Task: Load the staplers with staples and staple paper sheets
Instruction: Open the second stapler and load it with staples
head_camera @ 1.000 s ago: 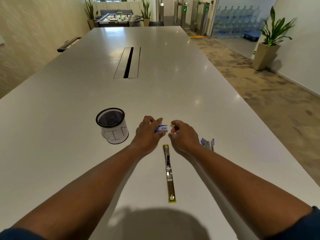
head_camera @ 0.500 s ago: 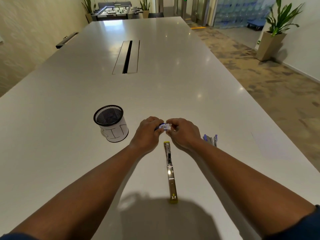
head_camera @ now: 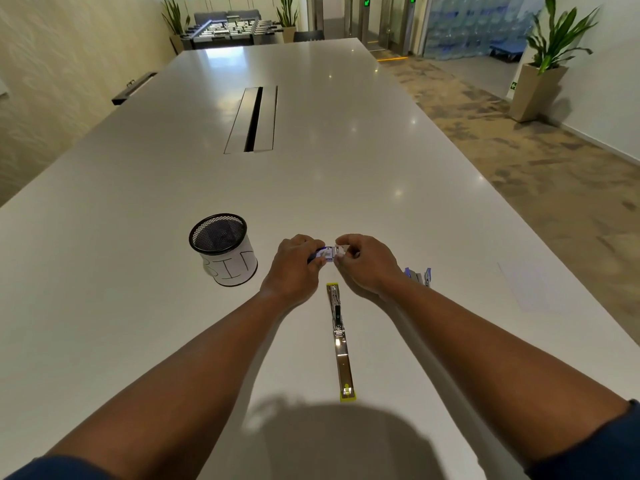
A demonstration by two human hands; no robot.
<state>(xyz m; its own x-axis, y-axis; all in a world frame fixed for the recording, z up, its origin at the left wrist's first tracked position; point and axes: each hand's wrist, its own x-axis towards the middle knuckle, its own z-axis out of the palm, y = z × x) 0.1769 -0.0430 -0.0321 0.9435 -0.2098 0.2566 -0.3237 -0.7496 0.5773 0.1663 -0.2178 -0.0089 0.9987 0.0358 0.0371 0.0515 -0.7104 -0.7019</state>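
A small blue and white staple box [head_camera: 326,253] is held between both hands just above the white table [head_camera: 346,188]. My left hand [head_camera: 292,270] grips its left end and my right hand [head_camera: 367,265] pinches its right end, where a white inner part shows. Below the hands a yellow stapler [head_camera: 340,341] lies unfolded flat, its metal staple channel facing up. A blue stapler [head_camera: 419,276] lies to the right, partly hidden behind my right wrist. A white paper sheet [head_camera: 533,287] lies flat near the table's right edge.
A black mesh cup [head_camera: 225,249] wrapped in paper marked "BIN" stands left of my hands. A cable slot [head_camera: 252,119] runs along the table's middle, farther back. The table's right edge drops to carpeted floor with a potted plant [head_camera: 540,60].
My right hand has closed in on the staple box that my left hand was holding, and both hands now hold it. A white inner part now shows at its right end.
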